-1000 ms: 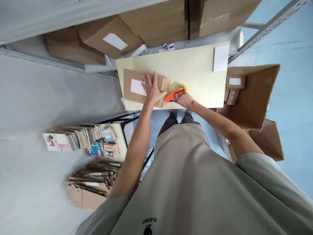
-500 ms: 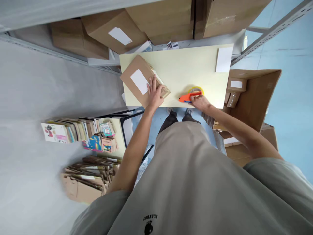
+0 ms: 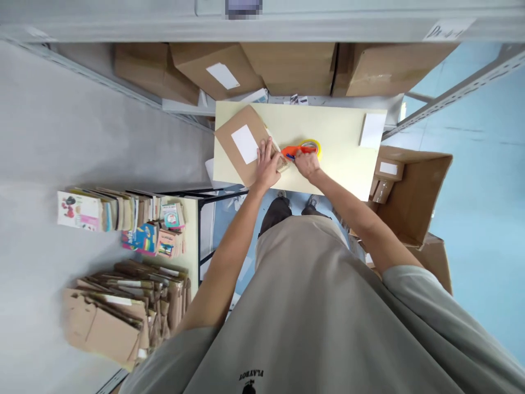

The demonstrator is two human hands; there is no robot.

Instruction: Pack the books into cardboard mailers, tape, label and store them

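Head view: the cardboard box (image 3: 257,131) lies askew at the left end of the table (image 3: 340,158), between its left and near edges, and the left hand (image 3: 268,164) rests on the box's near right corner with fingers spread, gripping nothing, probably to steady it. The right hand (image 3: 307,163) is clenched around the orange tape dispenser (image 3: 292,150), its nose at the box's right end, a slant that seems to suit that wrist; the white pad (image 3: 372,130) occupies the far right corner, out of their way
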